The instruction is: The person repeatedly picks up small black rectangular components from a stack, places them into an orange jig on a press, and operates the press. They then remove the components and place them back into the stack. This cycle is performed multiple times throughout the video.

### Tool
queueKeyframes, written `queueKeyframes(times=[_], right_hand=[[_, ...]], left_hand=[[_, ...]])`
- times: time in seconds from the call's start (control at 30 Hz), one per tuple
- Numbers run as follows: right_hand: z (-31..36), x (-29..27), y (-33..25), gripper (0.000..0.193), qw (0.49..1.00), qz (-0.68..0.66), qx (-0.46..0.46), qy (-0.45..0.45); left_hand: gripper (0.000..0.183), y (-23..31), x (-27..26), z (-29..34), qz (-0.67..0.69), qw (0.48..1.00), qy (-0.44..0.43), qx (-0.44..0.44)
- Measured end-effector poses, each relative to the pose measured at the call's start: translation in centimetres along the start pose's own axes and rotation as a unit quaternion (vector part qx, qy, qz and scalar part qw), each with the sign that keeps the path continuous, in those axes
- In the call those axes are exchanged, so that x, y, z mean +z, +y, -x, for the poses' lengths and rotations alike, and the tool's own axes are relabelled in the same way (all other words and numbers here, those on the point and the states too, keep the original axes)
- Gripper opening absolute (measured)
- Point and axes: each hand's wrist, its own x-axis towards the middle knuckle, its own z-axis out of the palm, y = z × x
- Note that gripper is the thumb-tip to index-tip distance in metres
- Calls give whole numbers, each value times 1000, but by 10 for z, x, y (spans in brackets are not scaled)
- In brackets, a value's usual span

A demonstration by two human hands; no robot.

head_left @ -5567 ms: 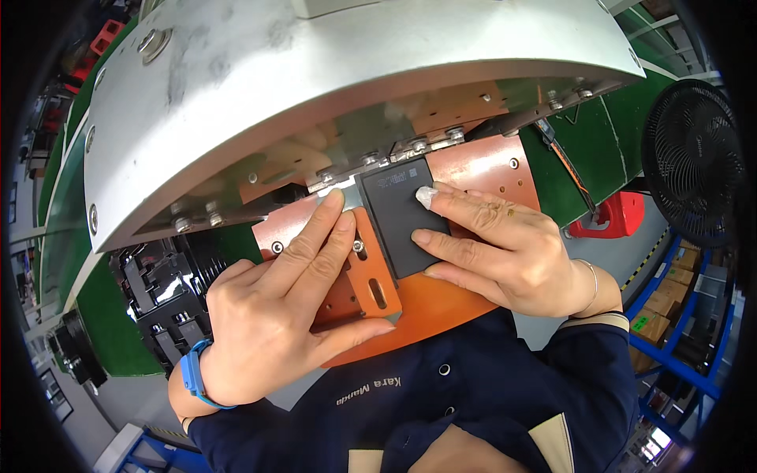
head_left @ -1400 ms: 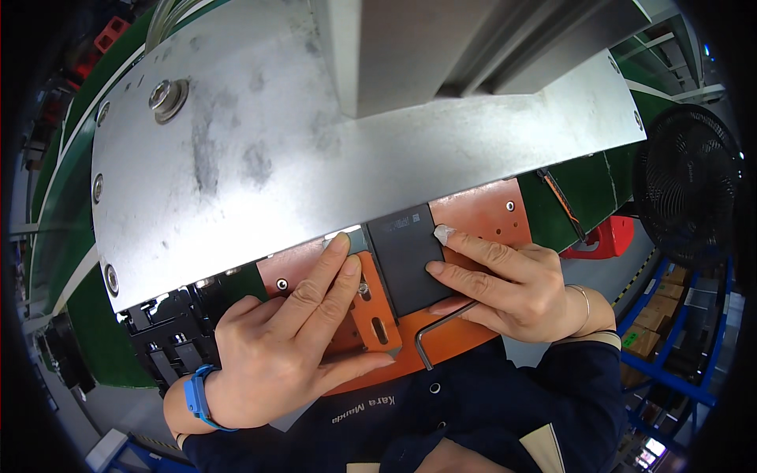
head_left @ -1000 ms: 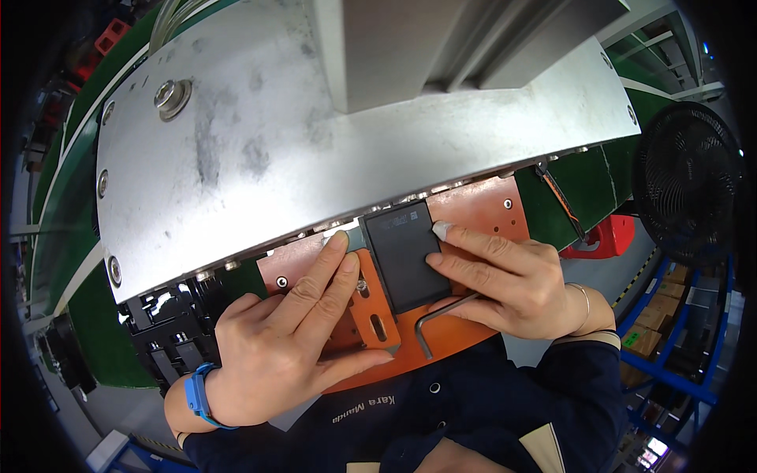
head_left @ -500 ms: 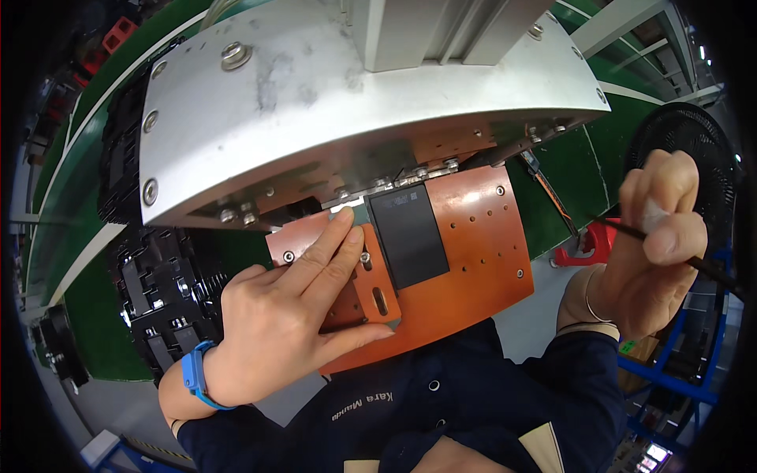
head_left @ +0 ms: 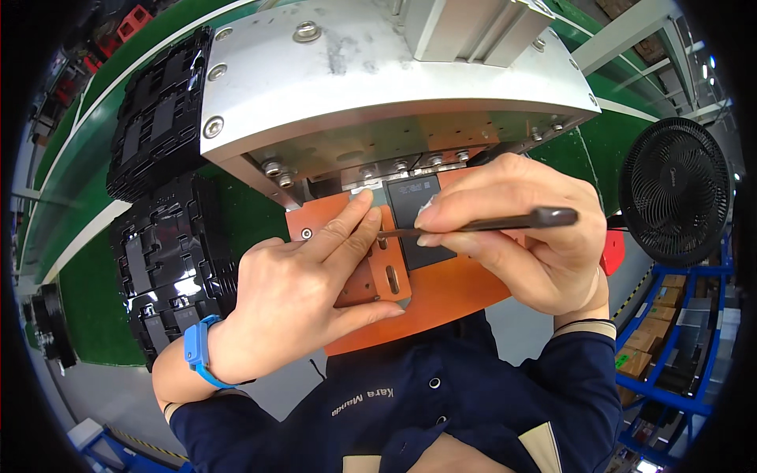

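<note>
My left hand (head_left: 288,284) lies with its fingers stretched out over a small slotted orange plate (head_left: 400,293), holding it down from the left. That plate rests on a larger orange base plate (head_left: 461,296), beside a flat black rectangular part (head_left: 404,206). In my right hand (head_left: 544,252) is a slim dark pen-like tool (head_left: 516,224), pinched between thumb and fingers. Its thin tip points left and reaches the upper slot of the small plate, close to my left fingertips. A small white scrap (head_left: 428,202) shows at my right fingertips.
A silver metal press housing (head_left: 355,87) with bolts overhangs the base plate's far edge. Black plastic trays (head_left: 169,252) are stacked at the left on a green surface (head_left: 87,299). At the right stand a black fan (head_left: 676,193) and a blue rack (head_left: 670,390) with boxes.
My right hand has come in from the right with the tool, bringing its tip to the slotted plate. My left hand stays on that plate. The whole view has shifted somewhat.
</note>
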Motion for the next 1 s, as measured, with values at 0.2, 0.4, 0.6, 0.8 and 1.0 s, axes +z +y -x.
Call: queueKeyframes(times=[0.2, 0.4, 0.6, 0.8, 1.0], right_hand=[[3, 8, 6, 15, 1000, -11, 10, 7], [-4, 6, -2, 22, 999, -9, 32, -33], [-7, 7, -2, 21, 999, -8, 25, -34], [-8, 8, 1, 20, 999, -15, 21, -34], [-14, 7, 4, 19, 999, -6, -2, -40]], left_hand=[[67, 4, 0, 0, 3, 1000, 16, -22], [75, 2, -3, 1, -19, 1000, -17, -5], [75, 3, -4, -1, -14, 1000, -21, -6], [75, 3, -5, -1, -21, 999, -32, -8], [73, 4, -7, -1, -32, 999, -25, -4]])
